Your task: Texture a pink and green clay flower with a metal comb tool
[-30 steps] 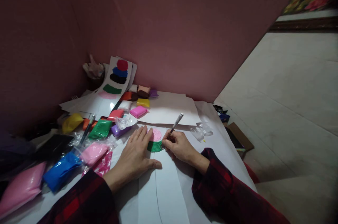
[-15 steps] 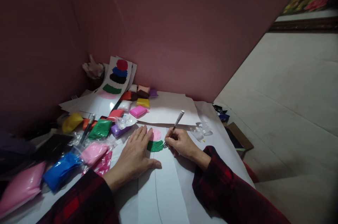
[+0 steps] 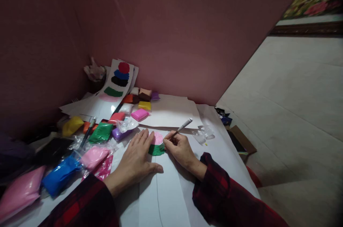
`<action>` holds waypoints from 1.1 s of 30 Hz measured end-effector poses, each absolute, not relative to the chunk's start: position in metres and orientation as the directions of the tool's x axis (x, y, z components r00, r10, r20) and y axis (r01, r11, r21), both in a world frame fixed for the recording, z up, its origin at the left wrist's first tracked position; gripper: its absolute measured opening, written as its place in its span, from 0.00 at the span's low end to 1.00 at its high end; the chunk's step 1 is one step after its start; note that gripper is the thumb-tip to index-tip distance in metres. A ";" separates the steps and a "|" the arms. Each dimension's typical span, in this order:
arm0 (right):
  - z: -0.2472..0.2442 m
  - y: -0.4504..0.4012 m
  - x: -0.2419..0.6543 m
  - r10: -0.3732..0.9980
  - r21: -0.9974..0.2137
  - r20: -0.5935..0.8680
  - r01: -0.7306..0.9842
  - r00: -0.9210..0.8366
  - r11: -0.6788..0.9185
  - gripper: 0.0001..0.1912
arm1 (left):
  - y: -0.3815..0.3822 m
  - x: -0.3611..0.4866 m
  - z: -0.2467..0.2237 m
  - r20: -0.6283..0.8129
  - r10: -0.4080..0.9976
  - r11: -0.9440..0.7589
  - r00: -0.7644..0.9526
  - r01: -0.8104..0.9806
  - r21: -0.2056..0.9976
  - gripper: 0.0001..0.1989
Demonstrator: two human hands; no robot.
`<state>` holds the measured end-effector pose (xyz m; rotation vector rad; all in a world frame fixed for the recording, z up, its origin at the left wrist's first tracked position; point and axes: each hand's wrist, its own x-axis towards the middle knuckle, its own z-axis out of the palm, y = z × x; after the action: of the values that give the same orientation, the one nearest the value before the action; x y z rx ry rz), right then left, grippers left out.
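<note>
My left hand [image 3: 136, 155] lies flat with its fingers spread on a white paper strip [image 3: 163, 191], just left of the coloured shapes. A pink textured round [image 3: 157, 138] sits on the strip, with a green ridged band [image 3: 155, 150] directly below it. My right hand [image 3: 180, 148] grips a thin tool with a striped handle [image 3: 185, 124]. The handle tilts up to the right, and the tool's lower end is at the right edge of the green band. A thin line runs down the strip below the band.
Bags of coloured clay, among them green [image 3: 101, 132], blue [image 3: 61, 175] and pink [image 3: 23, 191], lie at the left. A sheet with painted shapes [image 3: 107, 107] leans behind them. Crumpled clear wrappers [image 3: 204, 133] lie to the right. A pink wall rises behind the table.
My right hand has moved slightly left, bringing the tool's tip over the green band's right edge, and the handle now leans further right. My left hand has hardly moved.
</note>
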<state>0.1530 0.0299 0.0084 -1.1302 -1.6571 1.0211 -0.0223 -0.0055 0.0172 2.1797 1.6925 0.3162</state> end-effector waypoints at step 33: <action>0.007 0.051 0.152 0.945 -0.886 0.122 0.395 -0.305 0.242 0.06 | -0.007 -0.021 0.021 -0.059 0.968 -0.198 0.242 0.891 0.409 0.54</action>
<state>0.1523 0.0507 0.0070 -1.2287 -1.8290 1.0158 -0.0206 -0.0066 0.0215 2.1629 1.7110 0.2991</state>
